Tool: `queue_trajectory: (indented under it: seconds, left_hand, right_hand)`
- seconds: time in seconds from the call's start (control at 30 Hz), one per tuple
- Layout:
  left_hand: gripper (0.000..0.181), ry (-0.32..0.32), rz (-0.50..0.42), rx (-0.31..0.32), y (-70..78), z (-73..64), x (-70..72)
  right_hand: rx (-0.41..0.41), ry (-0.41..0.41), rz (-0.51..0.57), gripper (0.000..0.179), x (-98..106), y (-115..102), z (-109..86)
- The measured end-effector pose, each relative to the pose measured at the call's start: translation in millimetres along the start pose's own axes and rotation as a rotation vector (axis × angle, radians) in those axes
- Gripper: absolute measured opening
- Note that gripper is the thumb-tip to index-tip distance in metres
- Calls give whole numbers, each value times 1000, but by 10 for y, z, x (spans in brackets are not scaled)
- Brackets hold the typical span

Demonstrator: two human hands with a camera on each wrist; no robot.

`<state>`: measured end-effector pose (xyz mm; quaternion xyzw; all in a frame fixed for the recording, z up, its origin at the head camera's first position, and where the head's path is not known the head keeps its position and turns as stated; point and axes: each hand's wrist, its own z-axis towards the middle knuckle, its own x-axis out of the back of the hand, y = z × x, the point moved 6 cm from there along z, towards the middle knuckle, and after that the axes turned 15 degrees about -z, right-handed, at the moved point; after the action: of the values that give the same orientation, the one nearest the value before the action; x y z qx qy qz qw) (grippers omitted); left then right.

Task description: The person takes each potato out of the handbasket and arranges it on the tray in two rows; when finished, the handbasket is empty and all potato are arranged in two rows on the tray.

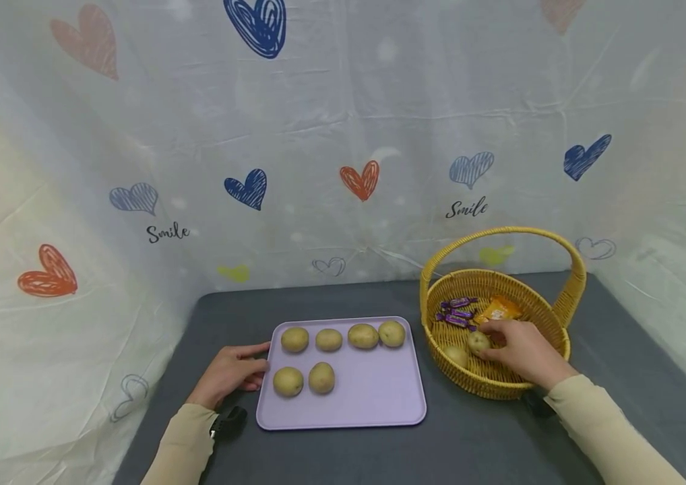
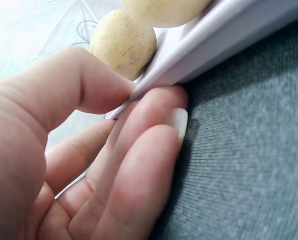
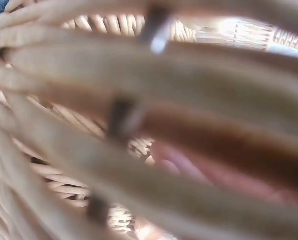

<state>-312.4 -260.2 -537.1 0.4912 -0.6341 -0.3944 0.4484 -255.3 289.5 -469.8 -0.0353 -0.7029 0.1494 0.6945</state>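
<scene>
My left hand (image 1: 229, 374) pinches the left rim of a lilac tray (image 1: 373, 397), thumb above and fingers against the side, as the left wrist view shows. Two rows of potatoes (image 1: 288, 382) lie on that tray. Inside a yellow wicker basket (image 1: 482, 387), my right hand (image 1: 527, 349) grips a potato (image 1: 479, 343) between thumb and fingers. Another potato (image 1: 455, 356) lies beside it at the basket's left. In the right wrist view, blurred wicker strands (image 3: 139, 70) hide most of the hand and the potato.
Purple-wrapped candies (image 1: 457, 312) and an orange packet (image 1: 501, 308) lie in the basket's far half. The basket's tall handle (image 1: 503, 231) arches over it. Tray and basket stand on a dark grey table (image 1: 343, 458), with a heart-printed curtain (image 1: 306, 121) behind.
</scene>
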Motion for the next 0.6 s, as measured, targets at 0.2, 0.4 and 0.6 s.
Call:
queue_trajectory:
  seconds: [0.2, 0.4, 0.6]
  left_hand:
    - [55, -6, 2, -2, 20, 6, -3]
    - [54, 11, -4, 6, -21, 11, 2]
    - [54, 9, -7, 7, -18, 22, 5]
  right_hand:
    - [10, 3, 3, 40, -5, -2, 19]
    - [23, 3, 10, 42, 2, -8, 18]
    - [15, 23, 1, 44, 37, -30, -12]
